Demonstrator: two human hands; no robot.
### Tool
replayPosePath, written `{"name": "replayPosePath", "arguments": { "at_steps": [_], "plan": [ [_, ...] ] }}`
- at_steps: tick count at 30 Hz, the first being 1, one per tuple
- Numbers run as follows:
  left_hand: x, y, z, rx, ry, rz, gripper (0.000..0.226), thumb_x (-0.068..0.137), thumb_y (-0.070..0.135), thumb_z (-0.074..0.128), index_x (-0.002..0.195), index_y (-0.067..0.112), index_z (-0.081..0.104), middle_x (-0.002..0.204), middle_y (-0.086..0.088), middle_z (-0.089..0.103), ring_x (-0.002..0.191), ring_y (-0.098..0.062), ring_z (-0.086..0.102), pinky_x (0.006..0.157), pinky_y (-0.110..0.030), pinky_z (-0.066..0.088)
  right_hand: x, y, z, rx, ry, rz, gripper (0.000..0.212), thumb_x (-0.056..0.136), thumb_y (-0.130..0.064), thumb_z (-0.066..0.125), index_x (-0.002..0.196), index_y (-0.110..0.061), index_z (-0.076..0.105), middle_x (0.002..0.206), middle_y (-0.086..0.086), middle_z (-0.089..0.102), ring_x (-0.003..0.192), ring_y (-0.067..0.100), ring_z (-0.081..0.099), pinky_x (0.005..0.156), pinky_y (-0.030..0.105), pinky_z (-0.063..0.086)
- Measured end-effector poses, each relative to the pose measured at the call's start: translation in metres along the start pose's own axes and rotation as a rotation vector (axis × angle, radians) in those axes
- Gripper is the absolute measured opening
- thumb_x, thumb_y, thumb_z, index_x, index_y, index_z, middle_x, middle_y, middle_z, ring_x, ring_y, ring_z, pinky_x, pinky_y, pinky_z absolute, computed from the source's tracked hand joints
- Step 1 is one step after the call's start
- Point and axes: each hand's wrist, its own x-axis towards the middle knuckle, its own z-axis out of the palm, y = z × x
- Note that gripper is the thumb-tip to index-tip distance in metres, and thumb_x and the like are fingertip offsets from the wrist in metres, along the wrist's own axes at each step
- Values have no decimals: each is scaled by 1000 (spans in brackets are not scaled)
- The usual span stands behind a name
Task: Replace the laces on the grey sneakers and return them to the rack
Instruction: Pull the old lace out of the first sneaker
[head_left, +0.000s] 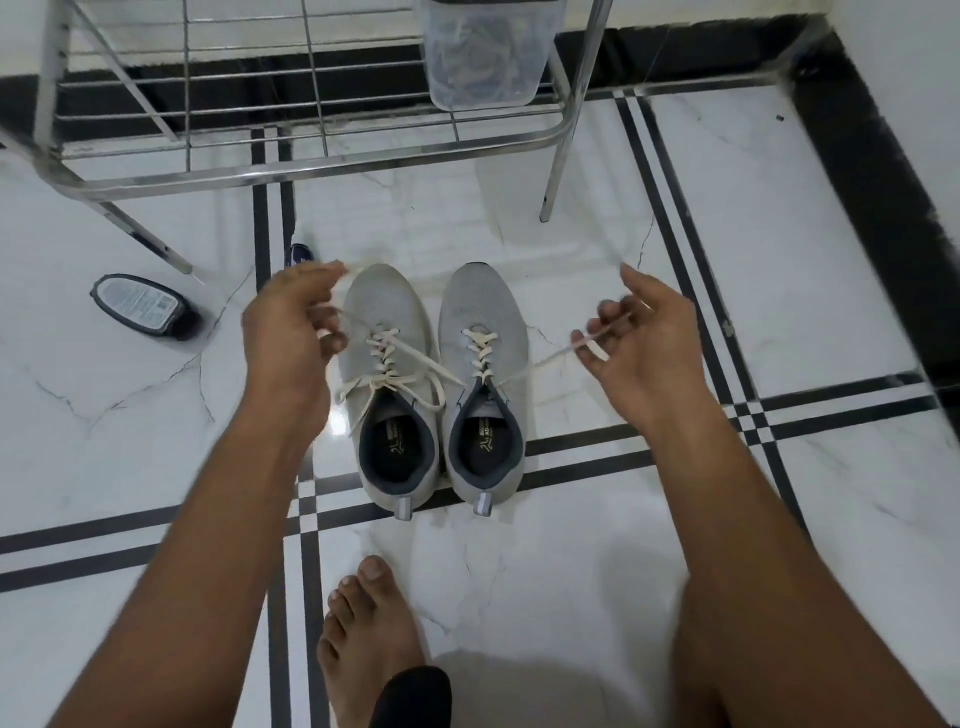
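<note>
Two grey sneakers stand side by side on the floor, toes pointing away from me. The left sneaker has cream laces tied in a bow. The right sneaker is laced with a cream lace whose two ends are pulled out sideways. My left hand pinches one end, which crosses over the left sneaker. My right hand grips the other end, stretched taut to the right of the shoe. The metal rack stands just beyond the shoes.
A clear plastic container with laces inside sits on the rack's lower shelf. A black bottle lies on the floor at the left, and a small dark object shows behind my left hand. My bare foot rests on the white tiles below the shoes.
</note>
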Motion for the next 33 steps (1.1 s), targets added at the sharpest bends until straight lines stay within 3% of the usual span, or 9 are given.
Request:
{"name": "replayPosePath", "arguments": {
  "at_steps": [3,5,7,9,11,15,21,28,33],
  "plan": [
    [7,-11,-12,638,319,-39,71,77,49,78,137,15,61,135,-7,56,119,-28,56,94,-40,47,18,6,-20,-386,332,77,76,86,-59,78,145,-17,53,138,6,58,121,28,59,108,47,51],
    [-12,-26,-9,1028,296,235,69,90,44,74,147,15,49,150,-10,42,138,-33,41,111,-46,39,15,24,-25,-781,517,16,105,88,-61,76,163,-7,27,162,12,36,146,36,38,119,51,39],
    [-29,-42,3,1149,-11,502,50,91,45,69,136,26,59,133,2,59,127,-26,51,108,-47,44,0,50,-22,-976,395,-220,94,90,-57,77,161,-11,35,161,9,38,147,28,41,116,47,42],
    [-35,-63,13,1344,-285,594,37,90,53,64,121,33,67,106,14,71,111,-23,61,98,-46,48,-12,76,-16,-1042,89,-313,56,90,-53,78,136,-26,63,140,-2,58,124,13,62,104,36,54],
    [-37,-81,20,1502,-359,648,34,92,53,64,117,30,69,98,9,76,104,-26,64,93,-45,45,-19,98,-13,-1231,-75,-390,40,93,-51,76,126,-29,68,126,-6,61,113,12,66,98,34,56],
    [-37,-95,19,1291,-337,670,33,99,40,66,129,27,60,89,9,81,93,-23,73,92,-42,36,-19,115,-18,-1264,-2,-615,47,97,-47,75,133,-25,55,126,-3,59,109,19,68,90,43,60],
    [-41,-99,21,1402,-295,742,30,101,35,47,130,29,52,69,5,69,72,-25,64,83,-42,33,-19,127,-19,-1255,53,-823,14,101,-33,71,96,-19,68,92,-6,68,83,13,68,74,41,59],
    [-46,-99,9,1255,-259,632,15,101,27,51,113,35,53,58,7,56,67,-17,56,87,-43,34,-19,128,-17,-968,187,-513,12,99,-33,73,96,-23,81,84,-15,76,81,1,72,84,35,63],
    [-44,-89,1,1381,-286,630,19,101,35,53,120,33,54,74,7,68,83,-21,62,90,-45,38,-18,126,-13,-819,73,-347,11,99,-34,75,93,-26,80,84,-10,78,84,11,75,89,46,64]
  ]
}}
